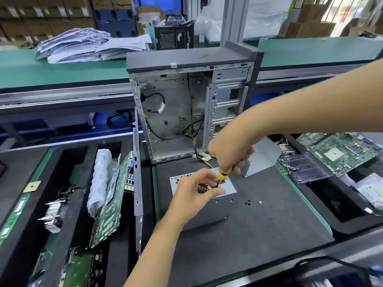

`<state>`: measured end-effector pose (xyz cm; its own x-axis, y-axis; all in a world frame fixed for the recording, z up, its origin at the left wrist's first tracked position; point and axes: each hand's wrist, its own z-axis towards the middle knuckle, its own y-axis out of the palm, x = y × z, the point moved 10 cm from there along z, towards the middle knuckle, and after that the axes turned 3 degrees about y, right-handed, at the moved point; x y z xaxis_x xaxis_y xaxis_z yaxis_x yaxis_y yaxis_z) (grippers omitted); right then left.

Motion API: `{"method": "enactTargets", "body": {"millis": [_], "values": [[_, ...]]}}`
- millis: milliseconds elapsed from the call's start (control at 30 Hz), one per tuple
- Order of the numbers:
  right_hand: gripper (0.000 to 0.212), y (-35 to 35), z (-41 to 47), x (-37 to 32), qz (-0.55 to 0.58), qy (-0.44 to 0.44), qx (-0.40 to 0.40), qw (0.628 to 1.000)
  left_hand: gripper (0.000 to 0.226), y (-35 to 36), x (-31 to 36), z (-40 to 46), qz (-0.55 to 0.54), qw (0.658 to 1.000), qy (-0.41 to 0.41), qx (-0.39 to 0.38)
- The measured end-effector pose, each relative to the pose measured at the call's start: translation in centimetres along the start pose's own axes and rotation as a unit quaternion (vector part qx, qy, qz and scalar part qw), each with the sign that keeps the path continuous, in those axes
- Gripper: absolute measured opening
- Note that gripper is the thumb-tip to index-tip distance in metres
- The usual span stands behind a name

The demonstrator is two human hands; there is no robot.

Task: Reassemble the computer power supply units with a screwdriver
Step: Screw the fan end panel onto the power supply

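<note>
Head view: right hand grips a yellow-handled screwdriver over the grey perforated steel power supply box; left hand pinches its tip (likely seating a screw). Next: drive it straight down.

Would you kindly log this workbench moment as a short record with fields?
right hand: grips the yellow screwdriver, tip down on the unit
left hand: fingers at the screwdriver tip, resting on the power supply unit
loose screws: on the black mat, right of the unit
computer case: open, upright behind the unit
</note>
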<state>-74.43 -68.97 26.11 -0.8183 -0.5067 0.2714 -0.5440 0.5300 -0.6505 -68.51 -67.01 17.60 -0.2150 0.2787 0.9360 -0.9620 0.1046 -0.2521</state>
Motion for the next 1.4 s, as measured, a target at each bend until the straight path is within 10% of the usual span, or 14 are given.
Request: {"method": "enactTargets", "body": {"millis": [100, 167, 267, 333, 433, 533, 633, 733, 833, 900, 1067, 1167, 1300, 1400], "values": [[0.028, 1.7, 0.3, 0.8, 0.198, 0.065, -0.112, 0.972, 0.020, 0.4, -0.1, 0.1, 0.013, 1.000, 0.000, 0.000], [0.031, -0.3, 0.1, -0.1, -0.074, -0.014, 0.030, 0.997, 0.021, 0.2, -0.4, 0.1, -0.016, 1.000, -0.015, 0.005], [0.010, -0.6, -4.0, -5.3, -0.533, -0.234, 0.327, 0.745, 0.011, -0.3, -0.9, 0.1, -0.038, 0.999, -0.028, 0.006], [0.012, 0.6, -5.7, -5.2, -0.607, -0.292, 0.371, 0.639, 0.012, 0.1, -0.8, -0.1, -0.042, 0.999, -0.023, -0.004], [0.013, -0.4, -3.7, -4.2, -0.496, -0.220, 0.298, 0.785, 0.019, 0.4, -0.6, 0.0, -0.041, 0.999, -0.014, -0.014], [0.022, -0.2, 0.6, -0.8, -0.067, -0.038, 0.068, 0.995, 0.009, 0.6, -0.6, 0.0, -0.038, 0.999, -0.009, -0.010], [0.027, 1.8, 1.2, 0.4, 0.201, 0.055, -0.123, 0.970, 0.012, 0.4, -0.7, 0.0, -0.022, 1.000, -0.011, 0.013], [0.033, -0.5, 0.8, -1.0, -0.074, -0.048, 0.027, 0.996, 0.016, 0.1, -1.0, 0.1, -0.035, 0.999, -0.027, 0.024], [0.010, -0.6, -3.9, -6.2, -0.528, -0.237, 0.314, 0.753, 0.020, -0.3, -1.4, 0.1, -0.054, 0.997, -0.039, 0.030], [0.008, 0.9, -4.7, -6.3, -0.594, -0.273, 0.310, 0.690, 0.024, -0.1, -1.4, 0.0, -0.052, 0.998, -0.039, 0.024], [0.032, -1.8, -2.4, -5.3, -0.357, -0.166, 0.263, 0.881, 0.019, -0.1, -1.0, 0.2, -0.037, 0.999, -0.022, 0.002], [0.028, -1.6, 1.1, -1.3, -0.070, -0.019, 0.099, 0.992, 0.023, 0.2, -0.9, 0.3, -0.032, 0.999, -0.017, -0.013], [0.040, 2.7, 1.3, 1.7, 0.261, 0.102, -0.174, 0.944, 0.017, 0.0, -0.7, 0.3, -0.036, 0.999, -0.011, 0.006], [0.043, 1.3, 1.0, 0.9, 0.009, 0.002, -0.054, 0.998, 0.021, 0.1, -0.6, 0.3, -0.026, 1.000, 0.000, -0.003]]}}
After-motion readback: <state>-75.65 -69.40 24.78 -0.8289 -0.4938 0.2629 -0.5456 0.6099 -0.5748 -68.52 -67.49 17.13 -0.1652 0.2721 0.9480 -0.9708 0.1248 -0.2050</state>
